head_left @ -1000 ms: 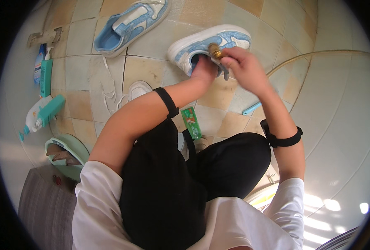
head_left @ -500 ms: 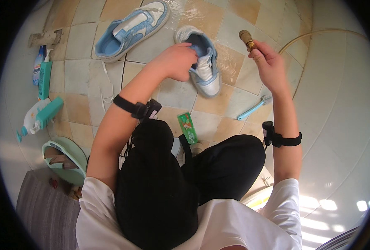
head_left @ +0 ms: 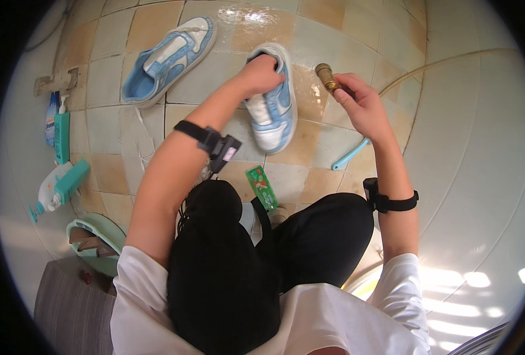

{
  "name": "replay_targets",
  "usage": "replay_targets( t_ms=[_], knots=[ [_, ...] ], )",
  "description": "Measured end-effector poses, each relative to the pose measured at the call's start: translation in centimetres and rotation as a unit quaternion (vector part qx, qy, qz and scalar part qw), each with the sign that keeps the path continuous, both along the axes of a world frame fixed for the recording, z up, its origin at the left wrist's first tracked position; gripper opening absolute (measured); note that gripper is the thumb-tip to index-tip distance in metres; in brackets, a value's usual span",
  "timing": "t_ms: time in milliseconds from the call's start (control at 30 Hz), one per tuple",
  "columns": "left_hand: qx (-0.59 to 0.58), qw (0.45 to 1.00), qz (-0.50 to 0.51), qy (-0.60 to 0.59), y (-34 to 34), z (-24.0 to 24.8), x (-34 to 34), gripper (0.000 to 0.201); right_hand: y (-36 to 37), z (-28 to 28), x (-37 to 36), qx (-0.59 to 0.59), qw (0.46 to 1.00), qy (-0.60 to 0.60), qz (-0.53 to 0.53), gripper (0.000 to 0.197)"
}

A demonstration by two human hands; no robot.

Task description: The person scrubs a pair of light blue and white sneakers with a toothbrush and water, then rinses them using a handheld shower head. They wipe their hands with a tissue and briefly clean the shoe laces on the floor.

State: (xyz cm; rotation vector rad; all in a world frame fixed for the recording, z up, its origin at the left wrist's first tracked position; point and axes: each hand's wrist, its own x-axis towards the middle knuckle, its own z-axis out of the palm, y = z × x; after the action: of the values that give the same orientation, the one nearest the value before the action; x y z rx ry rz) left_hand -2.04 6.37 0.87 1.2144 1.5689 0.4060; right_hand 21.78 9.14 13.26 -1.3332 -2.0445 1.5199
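Note:
A blue-and-white sneaker point(head_left: 277, 121) is in front of me, its toe toward me and its outer side showing on the right. My left hand point(head_left: 261, 77) grips it at the heel opening, fingers inside the shoe and partly hidden. In my right hand point(head_left: 363, 106) is a brass hose nozzle point(head_left: 326, 77), pointed up and left, to the right of the sneaker. No water jet can be made out. The matching sneaker point(head_left: 168, 62) lies on the tiled floor point(head_left: 215, 77) at the far left, a white lace trailing from it.
A hose point(head_left: 446, 58) runs right from the nozzle along the wall. A blue-handled brush point(head_left: 351, 155) lies under my right forearm. Near my knees is a green packet point(head_left: 262, 187). Several bottles point(head_left: 61, 136) and a pale green basin point(head_left: 99, 228) line the left side.
The held sneaker has turned, its toe swinging left and its side coming into view. My left hand reaches deeper into the opening. The nozzle has come left, closer to the shoe.

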Motion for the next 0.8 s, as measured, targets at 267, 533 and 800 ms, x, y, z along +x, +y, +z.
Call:
replay_targets(
  t_ms=[267, 533, 800],
  knots=[
    [-0.054, 0.966, -0.112, -0.224, -0.1, -2.9, -2.6, 0.021, -2.5, -0.2, -0.2, 0.11, 0.986, -0.053, 0.11, 0.028],
    [-0.035, 0.974, -0.141, -0.176, 0.3, -1.3, -2.1, 0.02, -1.6, -1.2, -2.2, 0.081, 0.99, -0.041, 0.104, 0.024],
    [-0.017, 0.975, -0.133, -0.175, 0.3, -0.2, -1.3, 0.019, 1.6, -4.3, -3.0, 0.03, 0.997, -0.049, 0.05, 0.025]
  ],
)
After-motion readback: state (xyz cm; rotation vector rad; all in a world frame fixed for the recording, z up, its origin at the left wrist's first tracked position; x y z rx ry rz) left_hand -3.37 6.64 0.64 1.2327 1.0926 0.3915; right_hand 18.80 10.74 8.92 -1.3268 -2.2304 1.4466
